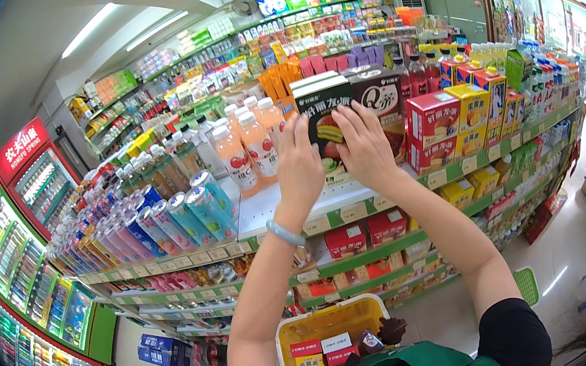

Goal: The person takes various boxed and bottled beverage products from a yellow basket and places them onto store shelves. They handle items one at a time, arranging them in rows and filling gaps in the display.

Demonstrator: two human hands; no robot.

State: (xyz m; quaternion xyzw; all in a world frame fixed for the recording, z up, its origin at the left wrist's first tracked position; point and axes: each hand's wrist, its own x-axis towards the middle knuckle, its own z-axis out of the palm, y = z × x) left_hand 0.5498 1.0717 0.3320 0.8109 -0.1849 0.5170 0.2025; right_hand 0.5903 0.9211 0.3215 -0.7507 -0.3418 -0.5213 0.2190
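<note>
Both my hands are at a dark green snack-pie box (327,121) standing on the top shelf (267,210). My left hand (299,158) grips its left side, fingers pointing up. On the right, my right hand (364,145) lies curled against the box's front and right edge. A pale blue bangle (285,234) circles my left wrist. A brown snack box (384,100) stands directly to the right, partly behind my right hand. Stacked red boxes (434,118) and yellow boxes (471,113) follow. Orange drink bottles (258,143) stand left of my hands.
Drink cans (206,213) line the shelf's left part. Below my arms, a yellow basket (284,343) holds several small boxes. Red boxes (346,241) sit on a lower shelf. Drink coolers (16,271) stand at left; a blue pack (163,352) lies on the floor.
</note>
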